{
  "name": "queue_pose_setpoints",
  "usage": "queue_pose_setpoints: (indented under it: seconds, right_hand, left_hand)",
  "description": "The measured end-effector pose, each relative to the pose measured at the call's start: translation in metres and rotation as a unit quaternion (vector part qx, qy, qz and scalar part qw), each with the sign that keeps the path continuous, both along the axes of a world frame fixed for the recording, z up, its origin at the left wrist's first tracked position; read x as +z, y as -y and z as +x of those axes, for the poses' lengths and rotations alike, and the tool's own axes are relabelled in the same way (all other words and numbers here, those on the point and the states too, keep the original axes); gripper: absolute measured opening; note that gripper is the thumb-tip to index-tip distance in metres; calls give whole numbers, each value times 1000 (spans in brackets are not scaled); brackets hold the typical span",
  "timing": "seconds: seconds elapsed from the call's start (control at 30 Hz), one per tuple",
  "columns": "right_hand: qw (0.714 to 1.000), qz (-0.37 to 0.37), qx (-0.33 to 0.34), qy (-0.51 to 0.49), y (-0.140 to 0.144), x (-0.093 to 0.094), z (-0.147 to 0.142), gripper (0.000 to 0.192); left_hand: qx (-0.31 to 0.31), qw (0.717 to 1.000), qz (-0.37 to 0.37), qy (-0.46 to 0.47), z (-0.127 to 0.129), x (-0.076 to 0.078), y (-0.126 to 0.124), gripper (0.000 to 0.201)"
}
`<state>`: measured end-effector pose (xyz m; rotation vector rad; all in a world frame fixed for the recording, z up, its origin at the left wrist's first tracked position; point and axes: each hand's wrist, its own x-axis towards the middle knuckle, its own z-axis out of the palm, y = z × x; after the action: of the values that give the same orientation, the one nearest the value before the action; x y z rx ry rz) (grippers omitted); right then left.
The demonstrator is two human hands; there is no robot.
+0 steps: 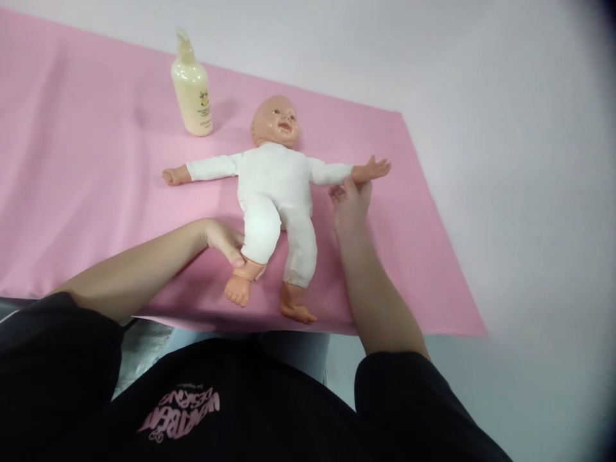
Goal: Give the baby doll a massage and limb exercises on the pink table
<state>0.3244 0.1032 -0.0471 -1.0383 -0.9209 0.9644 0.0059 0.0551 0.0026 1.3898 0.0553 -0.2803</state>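
Baby doll [274,186] in white suit lies face-up, arms spread, on pink cloth [72,160] over the tabletop [505,160]. My left hand [226,242] fingers pinched on its ankle nearest me, my right hand [350,200] fingers closed around its wrist. Cream lotion bottle [192,90] upright on cloth, near doll's head

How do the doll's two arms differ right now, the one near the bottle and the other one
The arm near the bottle lies free on the pink sheet, untouched; the other arm is pinched at the wrist by the right hand. The free arm's hand looks curled; the held arm's fingers are spread. Both stretch straight out in white sleeves. The left hand grips an ankle.
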Motion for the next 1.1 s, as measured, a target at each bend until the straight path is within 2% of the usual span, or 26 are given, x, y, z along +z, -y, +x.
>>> queue_pose_setpoints:
  seconds: [0.07, 0.13, 0.2, 0.27, 0.33, 0.4, 0.47, 0.53, 0.63, 0.7, 0.77, 0.83, 0.93, 1.03, 1.1]
  right_hand:
    - [987, -78, -82, -112, -6, -7, 0, 34]
    - [975, -128, -101, -153, -9, -10, -2, 28]
    - [978, -115, -99, -145, -7, -7, -6, 31]
    - [988, -59, -85, -112, 0, 1, -11, 43]
    - [995, 0, -62, -73, 10, 12, -20, 59]
    - [997, 52, -39, -30, 21, 21, -30, 70]
    - [994, 101, -27, 44, 30, 25, -42, 64]
    - [983, 137, -2, 125, 36, 25, -51, 53]
    - [945, 181, 51, 267, 40, 21, -57, 39]
    - [915, 202, 70, 343, 41, 18, -57, 34]
    - [905, 211, 72, 363, 40, 17, -54, 34]
    - [916, 201, 59, 342, 38, 15, -51, 37]
    - [945, 165, 11, 280, 35, 14, -47, 45]
    - [968, 148, -44, 198, 32, 19, -42, 53]
    - [977, 138, -69, 144, 30, 22, -38, 59]
  left_hand:
    - [-23, 999, -14, 18, 4, 1, -2, 49]
    - [-61, 997, -25, 27, 6, -1, -4, 55]
    - [-72, 996, -41, 29, 4, -5, -5, 58]
    - [-42, 996, -75, 32, 1, -12, -4, 59]
    - [38, 990, -120, 62, -1, -20, -2, 64]
    - [157, 969, -158, 109, 0, -26, -1, 71]
    - [279, 932, -185, 136, 5, -28, -1, 73]
    - [362, 901, -203, 128, 11, -24, 0, 69]
    - [402, 882, -215, 116, 17, -16, 2, 63]
    - [402, 883, -212, 121, 19, -14, 4, 61]
    - [378, 895, -202, 120, 18, -15, 5, 62]
    - [330, 919, -185, 110, 15, -19, 5, 66]
    - [227, 958, -157, 75, 9, -19, 5, 74]
    - [131, 985, -108, 42, 6, -10, 6, 72]
    - [88, 994, -60, 32, 7, -1, 7, 67]
